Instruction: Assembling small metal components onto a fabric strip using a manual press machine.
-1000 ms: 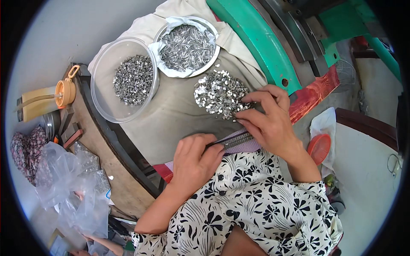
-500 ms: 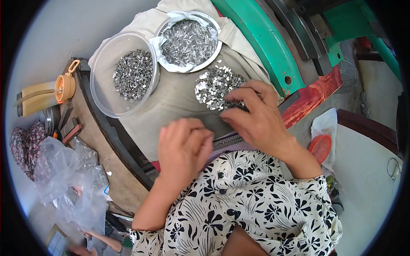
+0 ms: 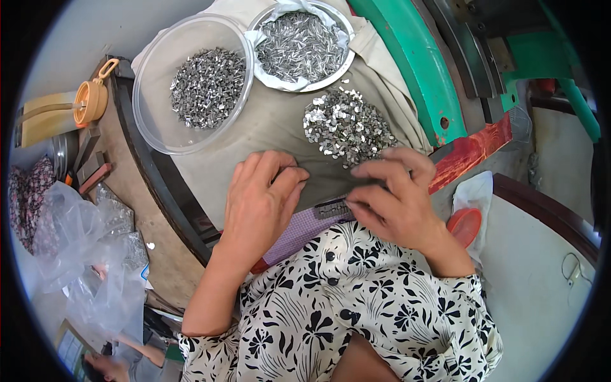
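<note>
A loose pile of small flat metal pieces (image 3: 347, 124) lies on the grey-brown cloth. My right hand (image 3: 401, 200) is just below that pile, its fingers spread apart and somewhat blurred. Its thumb side is close to a dark slotted metal strip (image 3: 332, 209) at the cloth's near edge. Left of the strip, my left hand (image 3: 261, 194) rests low over the cloth with fingers curled and thumb and forefinger together; whatever they pinch is hidden. Beyond it stand a clear plastic tub (image 3: 149, 121) with small metal bits and a paper-lined metal bowl (image 3: 348, 60) of thin metal pins.
A green machine frame (image 3: 417, 70) curves along the right side. On the left are an orange-lidded container (image 3: 91, 102), a clear plastic bag (image 3: 105, 280) and small blocks on a wooden ledge. A red dish (image 3: 463, 227) sits at right. Another person (image 3: 121, 363) is at lower left.
My right hand has drawn back from the pile toward the slotted strip. My left hand has shifted up a little in view. The view itself has moved slightly, showing more of the strip and purple fabric.
</note>
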Demonstrator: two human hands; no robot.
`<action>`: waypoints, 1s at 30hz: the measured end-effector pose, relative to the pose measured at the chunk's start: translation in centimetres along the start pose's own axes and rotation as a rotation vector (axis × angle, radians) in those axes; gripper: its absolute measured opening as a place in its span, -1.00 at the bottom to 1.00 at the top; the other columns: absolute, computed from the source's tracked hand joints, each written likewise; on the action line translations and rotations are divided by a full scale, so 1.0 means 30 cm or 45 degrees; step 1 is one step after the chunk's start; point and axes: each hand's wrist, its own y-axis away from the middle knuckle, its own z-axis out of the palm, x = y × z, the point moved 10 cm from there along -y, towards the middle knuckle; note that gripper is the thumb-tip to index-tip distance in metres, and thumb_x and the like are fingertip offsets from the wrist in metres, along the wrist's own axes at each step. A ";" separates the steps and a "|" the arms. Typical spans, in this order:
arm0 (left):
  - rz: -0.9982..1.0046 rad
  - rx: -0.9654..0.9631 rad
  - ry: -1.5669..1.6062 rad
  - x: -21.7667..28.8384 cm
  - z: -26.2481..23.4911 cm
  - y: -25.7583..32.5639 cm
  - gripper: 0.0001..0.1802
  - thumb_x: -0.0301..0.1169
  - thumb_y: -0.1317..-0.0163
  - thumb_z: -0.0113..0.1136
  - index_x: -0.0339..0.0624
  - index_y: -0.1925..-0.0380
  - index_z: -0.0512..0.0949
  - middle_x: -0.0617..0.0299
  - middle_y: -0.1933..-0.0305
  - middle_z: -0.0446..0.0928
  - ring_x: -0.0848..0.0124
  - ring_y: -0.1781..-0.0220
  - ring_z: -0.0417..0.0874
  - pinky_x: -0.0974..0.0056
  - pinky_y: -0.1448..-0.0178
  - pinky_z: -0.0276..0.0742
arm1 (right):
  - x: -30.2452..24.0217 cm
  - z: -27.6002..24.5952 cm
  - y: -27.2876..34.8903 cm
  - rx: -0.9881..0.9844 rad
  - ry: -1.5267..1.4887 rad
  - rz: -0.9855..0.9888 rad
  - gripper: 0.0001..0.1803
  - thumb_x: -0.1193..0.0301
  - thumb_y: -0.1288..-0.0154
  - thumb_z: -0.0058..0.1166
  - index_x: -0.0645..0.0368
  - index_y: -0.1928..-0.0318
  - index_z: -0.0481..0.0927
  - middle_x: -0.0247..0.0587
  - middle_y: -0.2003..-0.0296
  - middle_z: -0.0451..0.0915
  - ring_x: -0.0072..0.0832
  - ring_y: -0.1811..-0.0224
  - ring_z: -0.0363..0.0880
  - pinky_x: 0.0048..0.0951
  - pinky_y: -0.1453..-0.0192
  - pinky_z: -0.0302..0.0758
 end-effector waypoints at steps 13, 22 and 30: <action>-0.185 0.108 0.067 -0.011 -0.003 -0.009 -0.82 -0.58 -0.01 0.41 -0.25 0.35 0.63 0.16 0.23 0.54 0.15 0.17 0.53 0.14 0.10 0.48 | 0.070 0.001 -0.042 -0.038 0.117 0.111 -0.76 0.43 0.08 0.44 -0.06 0.31 0.74 -0.38 0.01 0.60 -0.15 -0.17 0.36 -0.19 -0.24 0.24; -0.178 0.053 0.076 -0.014 -0.006 -0.022 -0.84 -0.58 0.00 0.38 -0.24 0.38 0.62 0.17 0.24 0.53 0.16 0.17 0.54 0.14 0.11 0.49 | 0.021 0.055 -0.142 -0.138 0.207 -0.025 -0.92 0.42 -0.04 0.21 0.14 0.43 0.64 -0.38 0.01 0.56 -0.29 -0.22 0.38 -0.17 -0.27 0.23; -0.231 0.092 0.142 -0.039 0.005 -0.017 -0.84 -0.57 0.02 0.36 -0.22 0.40 0.60 0.18 0.27 0.52 0.16 0.19 0.54 0.12 0.13 0.50 | 0.044 0.067 -0.115 -0.154 0.049 0.055 -0.81 0.41 0.07 0.41 0.01 0.37 0.70 -0.46 -0.01 0.58 -0.21 -0.20 0.39 -0.14 -0.22 0.19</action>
